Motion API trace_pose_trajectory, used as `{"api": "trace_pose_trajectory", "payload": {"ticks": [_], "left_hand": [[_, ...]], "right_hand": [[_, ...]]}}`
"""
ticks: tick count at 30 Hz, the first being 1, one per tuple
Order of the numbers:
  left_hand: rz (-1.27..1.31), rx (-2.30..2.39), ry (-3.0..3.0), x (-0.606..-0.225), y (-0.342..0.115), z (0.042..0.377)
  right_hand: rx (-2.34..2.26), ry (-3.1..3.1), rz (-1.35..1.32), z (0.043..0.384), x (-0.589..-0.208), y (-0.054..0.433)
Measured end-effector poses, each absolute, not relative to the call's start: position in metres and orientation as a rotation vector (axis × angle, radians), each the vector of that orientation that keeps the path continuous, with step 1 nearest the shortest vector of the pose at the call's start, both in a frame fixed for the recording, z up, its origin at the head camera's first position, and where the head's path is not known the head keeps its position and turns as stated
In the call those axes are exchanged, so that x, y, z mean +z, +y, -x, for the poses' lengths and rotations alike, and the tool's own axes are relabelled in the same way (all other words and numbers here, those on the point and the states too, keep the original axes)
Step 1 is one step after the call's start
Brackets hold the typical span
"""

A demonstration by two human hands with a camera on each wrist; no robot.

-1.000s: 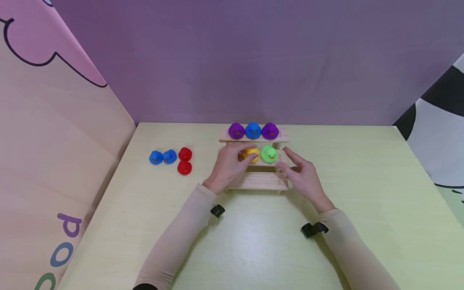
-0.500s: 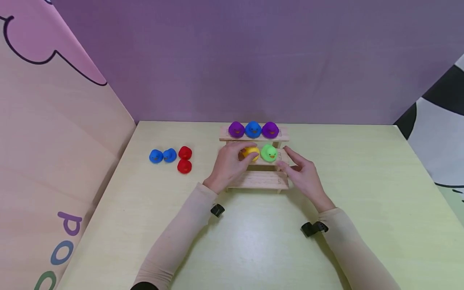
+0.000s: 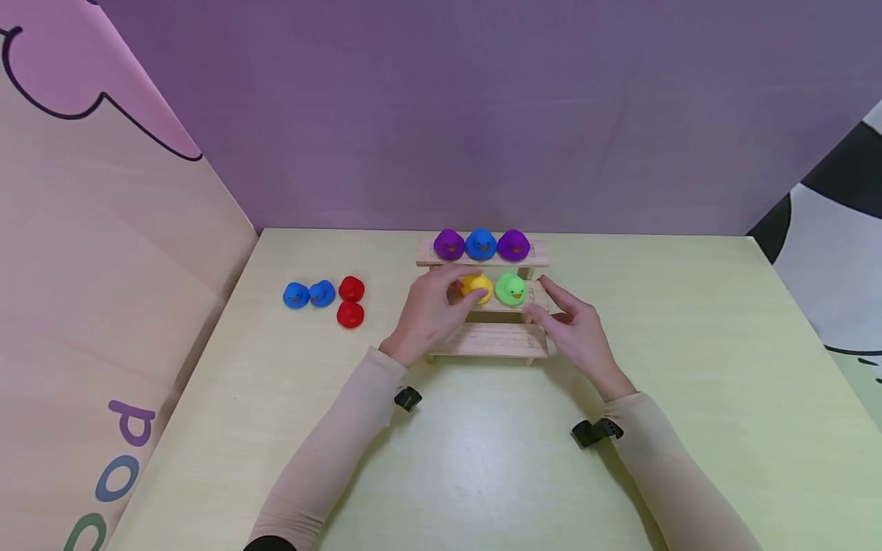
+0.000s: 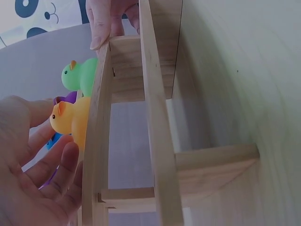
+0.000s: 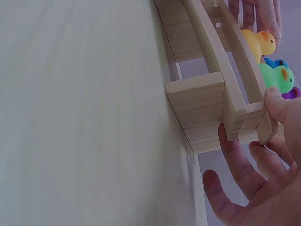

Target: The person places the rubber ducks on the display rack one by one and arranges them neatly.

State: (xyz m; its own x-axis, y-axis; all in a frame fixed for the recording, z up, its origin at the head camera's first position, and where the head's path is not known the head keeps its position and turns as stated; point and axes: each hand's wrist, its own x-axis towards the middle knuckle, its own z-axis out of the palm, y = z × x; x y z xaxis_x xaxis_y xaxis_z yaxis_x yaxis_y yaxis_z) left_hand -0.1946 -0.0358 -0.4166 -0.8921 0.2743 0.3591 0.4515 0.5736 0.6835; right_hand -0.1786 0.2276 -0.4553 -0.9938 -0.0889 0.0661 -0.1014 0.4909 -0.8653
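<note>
A yellow toy duck [image 3: 478, 288] sits on the middle step of a small wooden stepped rack [image 3: 492, 340], beside a green duck [image 3: 511, 290]. Around the yellow duck's left side is my left hand [image 3: 429, 310], its thumb and fingers apart and loosely bent; contact is unclear. My right hand [image 3: 580, 337] holds the right end of the middle step between thumb and fingers. In the right wrist view its thumb [image 5: 282, 104] lies by the green duck, with fingertips against the wood. Two purple ducks [image 3: 449, 246] flank a blue duck [image 3: 481, 245] on the top step.
Two blue ducks [image 3: 296, 295] and two red ducks [image 3: 351, 314] stand on the table left of the rack. The pale table [image 3: 475, 467] meets a purple back wall [image 3: 496, 122]. A printed side panel [image 3: 103, 268] rises at the left.
My left hand has shifted slightly left, leaving more of the yellow duck in sight. The right hand stays at the rack's end. The ducks keep their places.
</note>
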Motion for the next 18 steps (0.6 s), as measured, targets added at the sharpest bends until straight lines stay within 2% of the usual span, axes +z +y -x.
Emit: {"api": "trace_pose_trajectory", "payload": {"ticks": [18], "left_hand": [[0.528, -1.320, -2.581, -0.417, -0.068, 0.184]], "right_hand": [[1.564, -2.713, -0.168, 0.178, -0.454, 0.228]]}}
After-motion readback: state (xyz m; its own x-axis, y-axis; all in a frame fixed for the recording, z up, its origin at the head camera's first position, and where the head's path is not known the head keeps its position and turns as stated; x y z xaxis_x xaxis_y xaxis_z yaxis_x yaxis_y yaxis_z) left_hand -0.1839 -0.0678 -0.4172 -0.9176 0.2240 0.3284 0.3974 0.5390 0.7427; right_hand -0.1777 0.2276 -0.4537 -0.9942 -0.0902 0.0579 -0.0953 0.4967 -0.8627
